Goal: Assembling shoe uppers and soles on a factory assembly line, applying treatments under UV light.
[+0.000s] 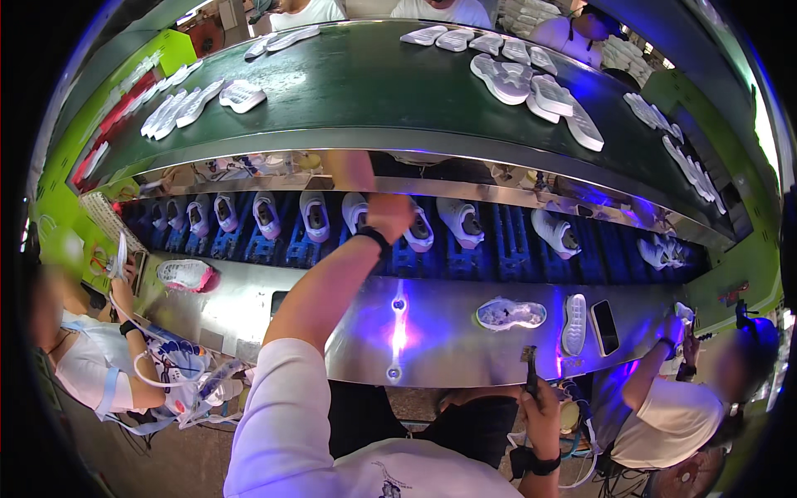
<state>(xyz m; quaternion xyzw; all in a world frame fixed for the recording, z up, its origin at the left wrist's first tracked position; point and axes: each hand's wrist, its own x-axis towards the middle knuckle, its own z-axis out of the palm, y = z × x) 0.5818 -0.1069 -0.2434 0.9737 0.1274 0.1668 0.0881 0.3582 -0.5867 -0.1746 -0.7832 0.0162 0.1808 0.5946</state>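
Observation:
My left hand (390, 217), a dark band at its wrist, reaches over the blue slatted conveyor. It partly covers a white shoe (421, 236) standing in the row. Its fingers are blurred and partly hidden, so I cannot tell whether it grips the shoe. Just left of it is another white shoe (355, 212). Low on the right, my right hand (542, 408) is closed around the dark handle of a small brush (530, 365), head up, by the bench edge. On the metal bench (440, 332) lie a white sole (510, 314) with its inside up and a second sole (574, 324).
Several white shoes (315, 217) stand along the conveyor. Beyond it runs a green belt (357, 91) carrying white soles (501, 79). A phone (605, 327) and a pink-edged shoe part (185, 275) lie on the bench. Co-workers sit left (100, 357) and right (672, 407).

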